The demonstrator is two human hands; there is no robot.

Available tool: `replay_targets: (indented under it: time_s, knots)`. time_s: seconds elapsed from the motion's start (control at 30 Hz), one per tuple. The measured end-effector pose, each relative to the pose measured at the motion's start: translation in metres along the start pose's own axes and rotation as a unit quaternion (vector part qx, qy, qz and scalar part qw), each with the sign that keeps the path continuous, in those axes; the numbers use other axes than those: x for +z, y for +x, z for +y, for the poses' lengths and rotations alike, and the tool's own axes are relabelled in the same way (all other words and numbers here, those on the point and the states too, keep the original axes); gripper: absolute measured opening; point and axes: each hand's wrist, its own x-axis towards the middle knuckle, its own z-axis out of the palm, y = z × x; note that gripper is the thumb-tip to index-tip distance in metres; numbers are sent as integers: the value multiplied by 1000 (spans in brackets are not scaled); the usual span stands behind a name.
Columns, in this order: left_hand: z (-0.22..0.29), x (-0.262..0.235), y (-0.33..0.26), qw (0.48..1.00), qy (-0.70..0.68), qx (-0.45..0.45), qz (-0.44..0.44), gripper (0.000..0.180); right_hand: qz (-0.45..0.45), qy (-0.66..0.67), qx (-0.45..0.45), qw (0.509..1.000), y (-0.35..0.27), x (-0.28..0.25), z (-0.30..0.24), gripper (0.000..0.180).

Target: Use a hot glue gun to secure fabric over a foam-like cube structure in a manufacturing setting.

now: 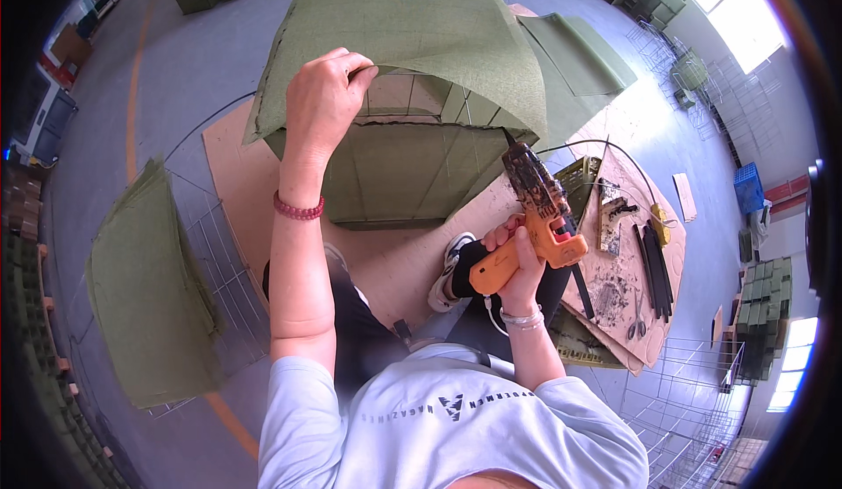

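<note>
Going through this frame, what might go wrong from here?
The left hand pinches the green cloth by its edge, so the cloth might slip and flop down over the box's opening.
The glue gun in the right hand has its nozzle seemingly near that cloth; black residue around its front could smear it.

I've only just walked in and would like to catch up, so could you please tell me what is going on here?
A person's left hand pinches the edge of the green fabric over a wire-framed box, holding it up so the inside shows. The right hand grips an orange glue gun, its tip near the fabric's right corner; whether they touch is unclear. Scissors and black sticks lie to the right.
</note>
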Motion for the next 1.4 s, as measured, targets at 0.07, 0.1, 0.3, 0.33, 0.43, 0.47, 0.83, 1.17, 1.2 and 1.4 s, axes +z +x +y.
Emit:
replay_targets:
  time_s: [0.07,0.1,0.3,0.33,0.43,0.47,0.83,1.17,1.2,1.4]
  knots:
    - [2,2,1,1000,4,-2,1,8,7,2,-9,1000,1,-2,1,17]
    - [2,3,1,1000,6,4,11,9,8,2,-10,1000,1,-3,0,17]
    - [0,8,2,999,0,11,34,11,13,5,-12,1000,1,-9,-3,16]
    - [0,9,3,999,-4,14,38,12,17,3,-17,1000,1,-10,-3,16]
    - [7,10,4,999,-1,3,44,8,26,2,-21,999,2,-11,-5,16]
    - [7,10,4,999,-1,2,44,8,29,3,-20,999,2,-11,-5,16]
    - [36,50,15,987,41,136,78,7,34,-17,-23,999,2,-12,-15,16]
    - [71,82,17,988,23,148,29,10,82,-72,-50,993,7,-18,-23,21]
    - [72,82,18,988,18,147,31,10,84,-72,-51,993,7,-19,-24,21]
    - [72,80,20,990,-4,138,33,10,80,-89,-64,991,8,-24,-27,22]
